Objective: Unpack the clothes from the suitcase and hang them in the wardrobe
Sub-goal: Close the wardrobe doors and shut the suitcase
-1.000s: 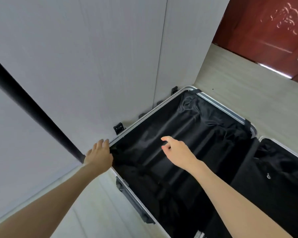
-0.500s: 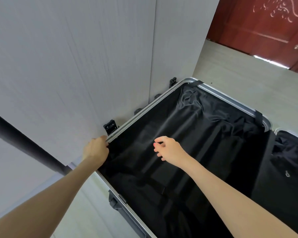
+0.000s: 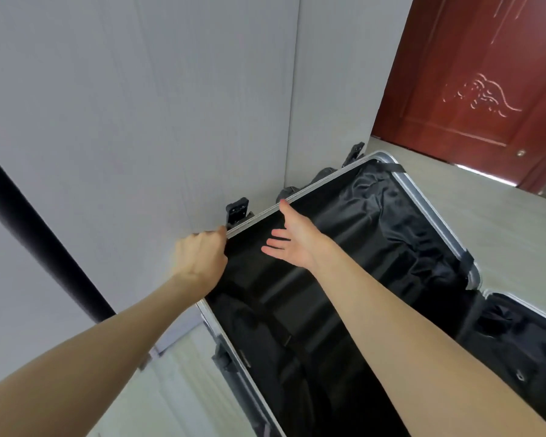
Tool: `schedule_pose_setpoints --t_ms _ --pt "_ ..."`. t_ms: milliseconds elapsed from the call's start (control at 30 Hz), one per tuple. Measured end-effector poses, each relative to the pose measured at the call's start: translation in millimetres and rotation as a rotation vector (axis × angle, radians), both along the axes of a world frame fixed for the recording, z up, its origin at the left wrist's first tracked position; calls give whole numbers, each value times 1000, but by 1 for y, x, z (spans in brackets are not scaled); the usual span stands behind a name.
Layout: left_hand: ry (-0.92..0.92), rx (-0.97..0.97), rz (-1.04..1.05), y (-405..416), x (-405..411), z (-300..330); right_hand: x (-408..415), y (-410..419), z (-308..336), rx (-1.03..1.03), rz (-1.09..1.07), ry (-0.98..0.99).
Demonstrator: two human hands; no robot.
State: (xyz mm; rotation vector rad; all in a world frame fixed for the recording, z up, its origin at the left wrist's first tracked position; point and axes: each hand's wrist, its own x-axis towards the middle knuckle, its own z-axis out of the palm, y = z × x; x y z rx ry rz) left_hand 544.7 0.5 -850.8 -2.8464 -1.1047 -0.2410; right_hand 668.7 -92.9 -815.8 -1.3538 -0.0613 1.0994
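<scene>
Suitcase (image 3: 423,203), with its silver rim and black cloth inside, lay open on the pale floor (image 3: 501,234), its long edge right up against the grey wardrobe wall (image 3: 139,105). The left hand (image 3: 199,257) had its fingers curled tight around that rim, near a black latch (image 3: 237,210). The right hand (image 3: 292,241) was spread out with straight, loose fingers, holding nothing, over the black lining and close to the same rim. A black pole (image 3: 35,238) slanted at the left. A red door (image 3: 486,74) stood behind.
</scene>
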Motion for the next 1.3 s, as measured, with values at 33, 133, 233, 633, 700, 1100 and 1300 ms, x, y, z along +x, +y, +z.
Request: schedule_pose_setpoints --t_ms 33,133,233,633,700,1100,1300 --pt "-13 28 -17 -2 5 15 5 3 14 39 -32 1" --pt "-44 107 -66 -13 24 58 24 3 56 166 -128 7" --pt "-98 178 -111 -25 37 88 39 -3 83 216 -176 21" --pt "-265 452 -392 -47 61 144 78 -46 144 393 -377 46" --pt "-298 488 -396 -48 66 148 80 -53 145 449 -400 27" --pt "-559 487 -422 -86 116 151 100 -122 133 880 -441 23" --pt "-512 436 -542 -111 129 115 95 -172 93 891 -455 -10"
